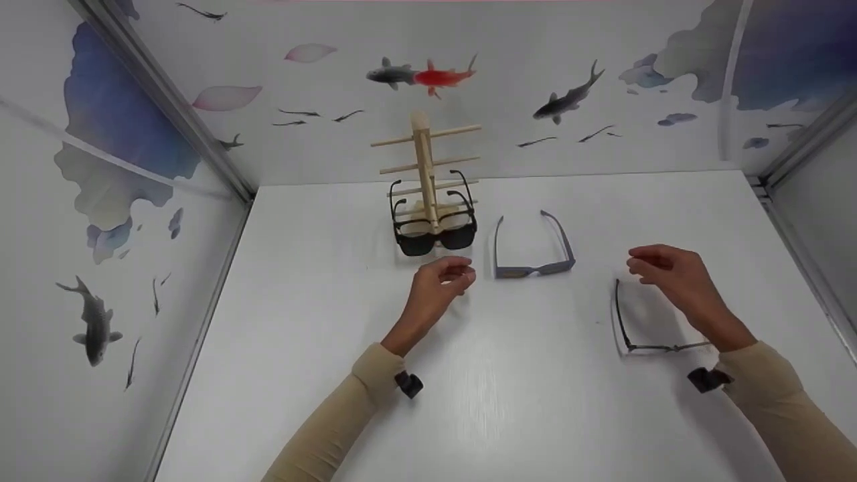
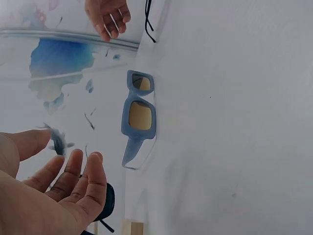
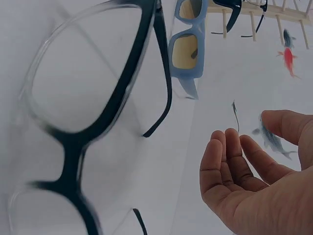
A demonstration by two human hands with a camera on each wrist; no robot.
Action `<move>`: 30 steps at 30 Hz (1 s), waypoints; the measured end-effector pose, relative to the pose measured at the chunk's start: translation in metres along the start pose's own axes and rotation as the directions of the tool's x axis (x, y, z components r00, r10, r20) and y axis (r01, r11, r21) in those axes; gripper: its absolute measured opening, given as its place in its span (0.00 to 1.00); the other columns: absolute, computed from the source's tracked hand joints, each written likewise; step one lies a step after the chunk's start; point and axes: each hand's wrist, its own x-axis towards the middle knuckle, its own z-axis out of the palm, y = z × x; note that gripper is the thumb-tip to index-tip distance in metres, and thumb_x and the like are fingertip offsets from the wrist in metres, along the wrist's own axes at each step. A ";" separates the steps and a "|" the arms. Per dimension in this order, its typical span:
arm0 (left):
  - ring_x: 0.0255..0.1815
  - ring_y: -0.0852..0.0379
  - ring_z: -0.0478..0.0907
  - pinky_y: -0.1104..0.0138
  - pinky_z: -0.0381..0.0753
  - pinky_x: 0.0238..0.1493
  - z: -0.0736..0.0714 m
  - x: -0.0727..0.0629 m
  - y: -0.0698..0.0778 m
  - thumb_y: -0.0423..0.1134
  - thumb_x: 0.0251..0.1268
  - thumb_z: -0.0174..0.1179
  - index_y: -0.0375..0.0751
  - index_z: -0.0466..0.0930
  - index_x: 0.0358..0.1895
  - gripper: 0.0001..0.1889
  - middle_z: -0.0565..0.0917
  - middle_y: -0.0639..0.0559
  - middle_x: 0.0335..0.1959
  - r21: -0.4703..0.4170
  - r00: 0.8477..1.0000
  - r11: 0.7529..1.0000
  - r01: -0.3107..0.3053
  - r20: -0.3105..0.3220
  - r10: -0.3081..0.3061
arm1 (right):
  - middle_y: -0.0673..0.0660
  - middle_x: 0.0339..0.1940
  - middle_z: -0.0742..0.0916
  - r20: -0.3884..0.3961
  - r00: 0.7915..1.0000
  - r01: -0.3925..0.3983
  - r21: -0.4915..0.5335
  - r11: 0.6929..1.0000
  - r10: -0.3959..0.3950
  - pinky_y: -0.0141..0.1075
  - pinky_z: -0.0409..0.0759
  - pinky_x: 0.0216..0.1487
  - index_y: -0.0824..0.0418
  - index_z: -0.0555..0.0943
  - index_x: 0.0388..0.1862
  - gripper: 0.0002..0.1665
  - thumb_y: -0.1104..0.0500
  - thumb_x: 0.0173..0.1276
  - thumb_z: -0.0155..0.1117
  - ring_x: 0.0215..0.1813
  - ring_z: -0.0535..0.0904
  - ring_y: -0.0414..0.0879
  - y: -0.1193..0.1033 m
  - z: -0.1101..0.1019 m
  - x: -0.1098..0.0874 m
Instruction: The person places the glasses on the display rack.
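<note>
My left hand (image 1: 438, 288) hovers over the table just in front of a wooden eyewear stand (image 1: 423, 150), its fingers loosely bent and nothing in them. On the stand's lower pegs hang black sunglasses (image 1: 416, 245) and, behind them, another black-framed pair, partly hidden. Blue-grey sunglasses with yellowish lenses (image 2: 140, 116) lie to the right of the left hand, temples pointing away. Over the far end of clear-lensed, dark-framed eyeglasses (image 3: 72, 156) floats my right hand (image 1: 676, 278), also holding nothing, fingers relaxed. The right wrist hides part of those eyeglasses in the head view.
The white table (image 1: 509, 402) meets a back wall (image 1: 321, 154) printed with fish and petals. A side panel (image 1: 120, 268) rises on the left, and another wall (image 1: 823, 181) stands at the right. The stand's upper pegs stick out sideways.
</note>
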 end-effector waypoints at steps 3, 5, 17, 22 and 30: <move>0.53 0.54 0.87 0.64 0.90 0.51 0.011 0.000 -0.004 0.35 0.79 0.69 0.35 0.87 0.63 0.15 0.90 0.48 0.52 -0.019 1.000 1.000 0.015 0.016 -0.015 | 0.43 0.53 0.89 -0.018 1.000 -0.001 -0.003 1.000 0.001 0.24 0.85 0.52 0.74 0.78 0.72 0.30 0.53 0.86 0.66 0.52 0.87 0.31 0.007 -0.009 -0.008; 0.53 0.54 0.87 0.64 0.90 0.51 0.018 0.001 -0.007 0.35 0.79 0.69 0.34 0.87 0.63 0.15 0.90 0.49 0.51 -0.035 0.999 0.999 0.022 0.026 -0.022 | 0.39 0.52 0.89 -0.030 1.000 -0.006 -0.005 1.000 0.006 0.23 0.85 0.52 0.75 0.78 0.72 0.29 0.53 0.85 0.67 0.52 0.87 0.30 0.011 -0.015 -0.014; 0.51 0.57 0.87 0.64 0.90 0.49 0.051 0.010 -0.016 0.34 0.79 0.68 0.28 0.84 0.65 0.18 0.90 0.49 0.50 -0.099 0.997 0.995 0.001 0.073 0.007 | 0.31 0.49 0.88 -0.074 0.994 -0.087 -0.041 0.995 0.084 0.21 0.83 0.49 0.60 0.82 0.69 0.22 0.50 0.85 0.67 0.48 0.86 0.29 0.036 -0.055 -0.038; 0.51 0.58 0.87 0.64 0.91 0.50 0.068 0.012 -0.018 0.34 0.79 0.69 0.28 0.84 0.65 0.19 0.90 0.49 0.51 -0.140 0.995 0.990 0.013 0.104 0.001 | 0.30 0.50 0.88 -0.079 0.989 -0.128 -0.035 0.991 0.125 0.20 0.82 0.51 0.53 0.83 0.66 0.18 0.50 0.85 0.68 0.49 0.87 0.29 0.053 -0.069 -0.048; 0.46 0.61 0.88 0.67 0.90 0.47 0.096 0.014 -0.021 0.33 0.79 0.69 0.27 0.84 0.65 0.19 0.91 0.48 0.50 -0.162 0.991 0.987 0.019 0.131 0.002 | 0.26 0.48 0.84 -0.050 0.983 -0.181 -0.090 0.979 0.177 0.20 0.81 0.48 0.75 0.74 0.77 0.38 0.46 0.85 0.67 0.48 0.84 0.26 0.077 -0.071 -0.062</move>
